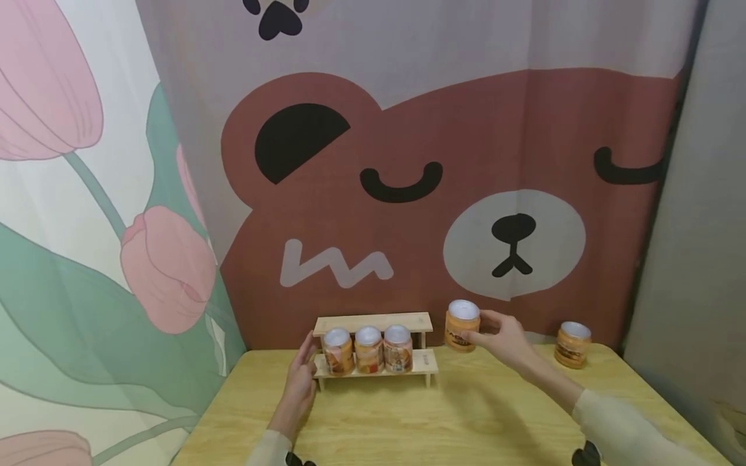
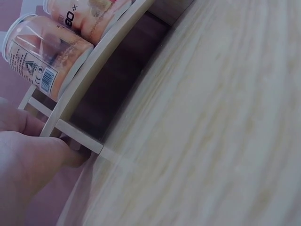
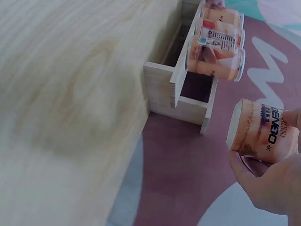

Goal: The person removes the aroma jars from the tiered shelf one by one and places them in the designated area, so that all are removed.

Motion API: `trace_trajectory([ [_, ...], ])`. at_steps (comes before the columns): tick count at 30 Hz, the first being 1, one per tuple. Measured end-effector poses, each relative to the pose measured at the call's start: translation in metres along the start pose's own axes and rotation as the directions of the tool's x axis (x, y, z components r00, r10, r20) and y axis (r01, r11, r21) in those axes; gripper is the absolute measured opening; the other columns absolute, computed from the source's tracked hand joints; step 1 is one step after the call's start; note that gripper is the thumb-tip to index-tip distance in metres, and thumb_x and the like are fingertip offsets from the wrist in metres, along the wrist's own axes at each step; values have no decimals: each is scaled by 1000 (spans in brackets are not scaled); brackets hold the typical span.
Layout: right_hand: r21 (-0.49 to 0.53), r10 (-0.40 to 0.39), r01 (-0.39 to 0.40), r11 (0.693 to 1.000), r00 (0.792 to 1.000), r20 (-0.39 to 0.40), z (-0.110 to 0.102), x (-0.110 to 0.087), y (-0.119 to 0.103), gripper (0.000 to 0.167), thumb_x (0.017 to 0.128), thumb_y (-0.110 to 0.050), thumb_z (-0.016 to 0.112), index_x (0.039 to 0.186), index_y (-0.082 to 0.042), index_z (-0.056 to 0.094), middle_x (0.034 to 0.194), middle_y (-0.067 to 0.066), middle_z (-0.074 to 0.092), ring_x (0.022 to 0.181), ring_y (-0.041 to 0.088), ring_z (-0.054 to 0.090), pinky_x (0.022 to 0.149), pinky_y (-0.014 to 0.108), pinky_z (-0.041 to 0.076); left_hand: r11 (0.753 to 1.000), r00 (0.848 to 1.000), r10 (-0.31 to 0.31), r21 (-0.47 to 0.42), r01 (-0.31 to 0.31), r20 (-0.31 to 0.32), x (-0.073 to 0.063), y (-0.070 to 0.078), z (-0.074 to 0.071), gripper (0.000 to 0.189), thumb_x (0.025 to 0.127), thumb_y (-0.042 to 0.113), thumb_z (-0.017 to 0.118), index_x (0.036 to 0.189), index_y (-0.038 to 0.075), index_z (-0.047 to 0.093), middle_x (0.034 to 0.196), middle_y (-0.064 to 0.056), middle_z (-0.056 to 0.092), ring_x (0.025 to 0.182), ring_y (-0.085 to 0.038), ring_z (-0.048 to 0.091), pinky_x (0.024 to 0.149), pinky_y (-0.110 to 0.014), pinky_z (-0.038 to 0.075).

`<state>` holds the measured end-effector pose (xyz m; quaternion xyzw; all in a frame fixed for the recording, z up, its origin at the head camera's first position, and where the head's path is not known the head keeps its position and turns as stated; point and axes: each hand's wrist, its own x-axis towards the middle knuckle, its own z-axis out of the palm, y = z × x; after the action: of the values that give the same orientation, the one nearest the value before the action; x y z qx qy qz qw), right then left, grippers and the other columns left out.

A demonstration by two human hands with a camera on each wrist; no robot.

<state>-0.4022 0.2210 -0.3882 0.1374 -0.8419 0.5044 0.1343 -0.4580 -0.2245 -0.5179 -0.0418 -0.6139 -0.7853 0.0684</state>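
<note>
A small two-step wooden rack (image 1: 373, 321) stands at the back of the table. Three orange jars with pale lids, among them a middle jar (image 1: 369, 350), line its lower step. At the rack's left end, my left hand (image 1: 300, 378) pinches the edge of the lower step, as the left wrist view shows with the thumb (image 2: 33, 155) near the leg. My right hand (image 1: 504, 336) grips another orange jar (image 1: 462, 325) upright, raised to the right of the rack. Lettering shows on this held jar (image 3: 258, 129) in the right wrist view.
One more orange jar (image 1: 573, 345) stands on the table (image 1: 384, 427) at the back right. Behind the table hangs a curtain (image 1: 466, 129) with a bear print; a tulip-print curtain (image 1: 76, 272) hangs on the left. The rack's upper step bears no jars.
</note>
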Motion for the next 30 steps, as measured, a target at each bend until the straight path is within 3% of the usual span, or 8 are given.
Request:
trace_trajectory([
  [5, 10, 1, 0, 1000, 999, -34, -4, -9, 25, 68, 89, -32, 81, 141, 4, 55, 127, 20, 66, 114, 35, 64, 87, 41, 53, 1000, 1000, 5, -9, -5, 0, 1, -2, -1, 83, 92, -16, 30, 165, 23, 20, 166, -23, 11, 149, -42, 3, 84, -43, 31],
  [10, -47, 24, -28, 999, 997, -68, -8, -19, 47, 72, 89, -33, 80, 143, 6, 52, 131, 23, 63, 118, 40, 61, 86, 43, 53, 999, 1000, 17, -44, -17, 8, 1, -5, 2, 86, 88, -19, 30, 165, 20, 20, 165, -26, 9, 149, -44, 0, 104, -63, 12],
  [12, -55, 32, -37, 998, 997, -76, -10, -21, 56, 74, 89, -33, 80, 143, 8, 50, 132, 26, 62, 119, 43, 59, 86, 46, 53, 998, 1000, 26, -57, -25, 17, 1, -5, 2, 88, 87, -20, 30, 165, 19, 19, 165, -27, 8, 149, -45, -3, 105, -69, 2],
  [19, -57, 79, -84, 995, 994, -82, -16, -22, 73, 79, 90, -36, 79, 145, 10, 47, 135, 32, 56, 122, 49, 55, 89, 51, 53, 998, 999, 40, -44, -39, 19, 2, -4, 1, 86, 88, -19, 29, 165, 20, 20, 165, -26, 11, 150, -43, -2, 104, -64, 6],
  [24, -85, 56, -64, 994, 995, -86, -20, -20, 81, 78, 90, -33, 79, 143, 14, 47, 132, 35, 57, 119, 50, 57, 86, 46, 54, 999, 1000, 26, -34, -25, 14, 2, -3, 1, 87, 88, -18, 29, 165, 22, 20, 165, -25, 11, 149, -43, -3, 102, -68, 5],
  [26, -110, 49, -60, 992, 994, -99, -23, -19, 87, 78, 89, -33, 80, 141, 15, 48, 130, 35, 58, 117, 49, 59, 83, 40, 55, 999, 1000, 22, -28, -22, 4, 2, -3, 1, 86, 88, -18, 30, 164, 22, 22, 165, -25, 14, 149, -43, 1, 102, -67, 8],
  [30, -134, 82, -98, 986, 989, -124, -29, -17, 95, 81, 89, -37, 80, 142, 15, 47, 131, 34, 59, 117, 47, 60, 77, 25, 51, 1000, 1000, 20, 14, -20, -21, 3, -4, 1, 85, 88, -17, 33, 164, 21, 23, 163, -23, 21, 145, -41, 12, 96, -51, 28],
])
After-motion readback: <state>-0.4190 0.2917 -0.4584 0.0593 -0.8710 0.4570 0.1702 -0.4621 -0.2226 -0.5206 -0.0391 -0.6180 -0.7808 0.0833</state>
